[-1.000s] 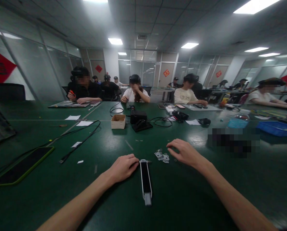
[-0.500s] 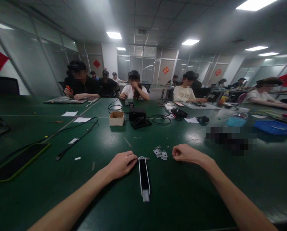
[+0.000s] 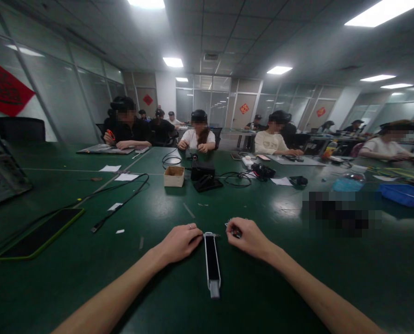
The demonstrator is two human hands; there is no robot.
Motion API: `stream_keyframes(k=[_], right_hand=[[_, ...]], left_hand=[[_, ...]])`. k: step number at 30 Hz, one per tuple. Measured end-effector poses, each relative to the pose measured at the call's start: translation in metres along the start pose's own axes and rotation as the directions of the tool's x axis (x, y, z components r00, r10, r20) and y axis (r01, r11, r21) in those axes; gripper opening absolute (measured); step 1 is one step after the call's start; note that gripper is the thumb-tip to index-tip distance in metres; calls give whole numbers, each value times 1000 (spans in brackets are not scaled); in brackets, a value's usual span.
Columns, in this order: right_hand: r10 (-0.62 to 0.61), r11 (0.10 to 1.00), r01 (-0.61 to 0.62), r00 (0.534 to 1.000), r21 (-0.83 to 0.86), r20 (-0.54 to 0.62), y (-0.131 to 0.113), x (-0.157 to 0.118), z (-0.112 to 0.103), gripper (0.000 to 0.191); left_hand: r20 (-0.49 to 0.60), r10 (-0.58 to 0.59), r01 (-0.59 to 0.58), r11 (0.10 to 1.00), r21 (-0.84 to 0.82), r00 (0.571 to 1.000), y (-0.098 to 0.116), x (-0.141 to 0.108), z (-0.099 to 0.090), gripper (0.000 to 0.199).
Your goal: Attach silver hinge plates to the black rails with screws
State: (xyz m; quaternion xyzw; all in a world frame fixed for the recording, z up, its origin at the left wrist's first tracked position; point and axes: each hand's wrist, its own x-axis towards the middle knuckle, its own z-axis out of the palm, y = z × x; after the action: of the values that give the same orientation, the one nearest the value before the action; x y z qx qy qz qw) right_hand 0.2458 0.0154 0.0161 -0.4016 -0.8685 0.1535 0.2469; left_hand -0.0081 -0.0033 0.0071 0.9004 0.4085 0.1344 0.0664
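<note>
Green desk point(image 3: 165, 297), dull sheen, pale scuffs; seams cross it farther out. Room: glass partitions, ceiling light panels, red diamond signs on the far wall. Clock centred on the black-faced strip point(image 3: 212, 264), 12 pointing away from the wearer.

Strip lies flat in its white frame, grey tab toward 6, small metal pin point(image 3: 216, 235) across its far end. Left hand point(image 3: 181, 242) at 10, fingers drawn together at the pin's left end; cannot tell if they grip it. Right hand point(image 3: 245, 235) at 1 to 2, fingers curled down over small metal parts point(image 3: 235, 231), hiding most of them; grip cannot be told.

Toward 12, farther out: open-topped box point(image 3: 174, 177), black device point(image 3: 202, 170) beside it, then a person in white point(image 3: 199, 137) seated across. Green-edged slab point(image 3: 41, 234) between 9 and 10; black cable point(image 3: 123, 204) and computer case point(image 3: 3, 171) around 10. Blue tray point(image 3: 404, 195) at 2; pixelated patch before it masks something dark.
</note>
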Motion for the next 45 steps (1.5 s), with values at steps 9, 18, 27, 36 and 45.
stream_keyframes(k=[9,18,27,36,45], right_hand=[[-30,998,33,996,45,-79,3,2,18,3],[-61,990,63,998,126,-19,0,-1,19,5],[-76,985,76,997,156,-6,8,0,24,6],[-59,976,57,998,212,5,8,1,28,11],[-79,986,83,996,147,-34,7,4,34,11]], left_hand=[[-24,25,-25,1000,5,999,0,1,1,20],[-30,22,-21,1000,8,999,-1,2,4,20],[-6,7,-7,1000,3,1000,-1,0,1,22],[-16,29,-29,1000,-6,999,-2,0,4,22],[-10,4,-4,1000,-3,1000,0,1,2,21]])
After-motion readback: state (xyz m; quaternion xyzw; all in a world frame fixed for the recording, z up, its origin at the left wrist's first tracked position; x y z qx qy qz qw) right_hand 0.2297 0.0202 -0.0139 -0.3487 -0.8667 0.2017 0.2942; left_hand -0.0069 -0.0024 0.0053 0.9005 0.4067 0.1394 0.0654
